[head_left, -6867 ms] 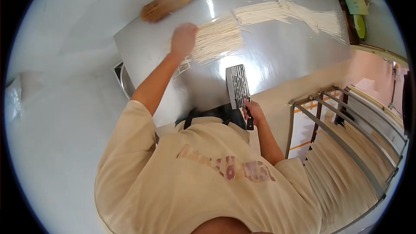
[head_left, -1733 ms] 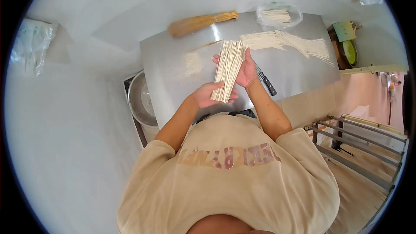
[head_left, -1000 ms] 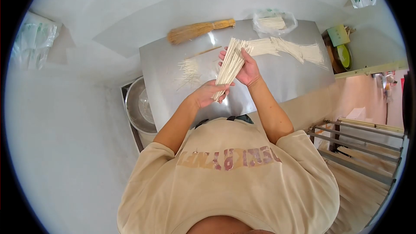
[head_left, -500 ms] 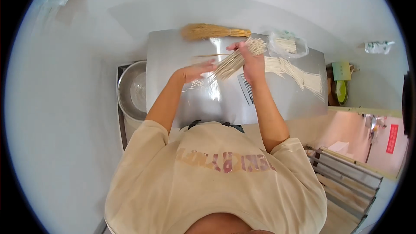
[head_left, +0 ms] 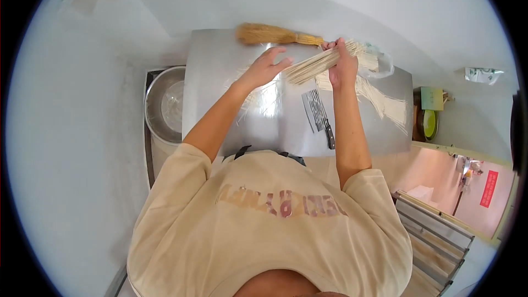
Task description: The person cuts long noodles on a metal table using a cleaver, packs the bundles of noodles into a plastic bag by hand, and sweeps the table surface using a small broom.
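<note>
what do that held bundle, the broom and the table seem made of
Bundle: perhaps dried dough, matte, judging by its thin pale strands. Broom: likely plant fibre, dull, with bristly yellowish strands. Table: probably steel, smooth, glossy, showing bright reflections.

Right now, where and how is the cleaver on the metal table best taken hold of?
Probably by its black handle, coming from the person's side of the metal table: the cleaver lies with that handle toward the near edge and the broad blade pointing away. To use the right hand, free it from the bundle of pale strands first.
</note>
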A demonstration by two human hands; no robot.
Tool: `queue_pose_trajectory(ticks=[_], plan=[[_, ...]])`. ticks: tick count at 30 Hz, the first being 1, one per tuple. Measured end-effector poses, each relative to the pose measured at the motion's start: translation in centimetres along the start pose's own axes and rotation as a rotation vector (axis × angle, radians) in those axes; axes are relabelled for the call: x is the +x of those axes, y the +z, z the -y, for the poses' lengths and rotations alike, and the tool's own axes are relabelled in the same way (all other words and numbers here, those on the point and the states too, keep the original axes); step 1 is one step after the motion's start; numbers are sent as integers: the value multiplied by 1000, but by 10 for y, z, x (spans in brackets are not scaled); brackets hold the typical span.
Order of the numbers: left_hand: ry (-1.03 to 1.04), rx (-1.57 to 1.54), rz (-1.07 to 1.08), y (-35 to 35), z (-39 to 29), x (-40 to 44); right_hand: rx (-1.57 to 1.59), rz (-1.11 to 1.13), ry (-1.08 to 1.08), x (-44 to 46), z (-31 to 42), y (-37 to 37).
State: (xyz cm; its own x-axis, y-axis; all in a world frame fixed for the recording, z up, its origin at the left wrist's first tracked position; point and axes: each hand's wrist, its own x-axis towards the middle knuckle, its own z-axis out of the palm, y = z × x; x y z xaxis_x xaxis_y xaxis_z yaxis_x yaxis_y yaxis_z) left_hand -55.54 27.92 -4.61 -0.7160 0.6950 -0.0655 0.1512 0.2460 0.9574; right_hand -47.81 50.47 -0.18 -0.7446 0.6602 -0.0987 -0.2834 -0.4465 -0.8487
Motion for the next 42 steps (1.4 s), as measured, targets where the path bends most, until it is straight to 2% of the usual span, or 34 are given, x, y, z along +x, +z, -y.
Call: queue_pose_trajectory(ticks=[1,2,3,4,5,6,7,9,10,13,15,17,21,23,24,26,29,34,37,40,42], plan=[[-29,2,114,5,-1,5,140,-12,129,3,-2,-7],[-81,27,232,10,4,13,141,-32,135,3,-7,-14],[-88,30,248,13,3,15,184,-12,262,3,-10,-19],[-169,-32,480,15,1,19,230,14,382,3,-11,-22],[-249,-93,711,17,-2,23,237,4,374,0,-14,-25],[-289,-268,789,18,-4,14,331,42,441,-4,-22,-29],[-290,-258,804,18,-8,5,428,80,505,-6,-31,-36],[-507,-722,907,18,-16,-11,468,17,488,-14,-39,-43],[-570,-840,877,20,-19,-18,506,-5,501,-23,-39,-43],[-554,-974,855,39,0,-29,575,-10,490,-40,-42,-48],[-586,-937,794,46,2,-38,701,165,526,-45,-43,-53],[-590,-816,651,52,6,-43,695,180,522,-49,-44,-54],[-594,-717,605,55,6,-47,625,235,501,-52,-47,-57],[-658,-691,594,55,2,-50,644,242,502,-53,-48,-59],[-653,-685,596,55,3,-51,662,248,510,-53,-47,-59],[-654,-1028,719,52,4,-54,662,228,504,-55,-44,-58],[-624,-1152,802,45,-2,-60,653,192,499,-57,-40,-54],[-541,-1077,872,38,0,-61,559,177,498,-58,-34,-48],[-482,-1009,897,30,10,-54,400,165,499,-54,-26,-34],[-426,-972,927,17,7,-49,340,273,431,-60,-6,-6],[-389,-973,939,3,0,-44,139,195,331,-69,11,23]])
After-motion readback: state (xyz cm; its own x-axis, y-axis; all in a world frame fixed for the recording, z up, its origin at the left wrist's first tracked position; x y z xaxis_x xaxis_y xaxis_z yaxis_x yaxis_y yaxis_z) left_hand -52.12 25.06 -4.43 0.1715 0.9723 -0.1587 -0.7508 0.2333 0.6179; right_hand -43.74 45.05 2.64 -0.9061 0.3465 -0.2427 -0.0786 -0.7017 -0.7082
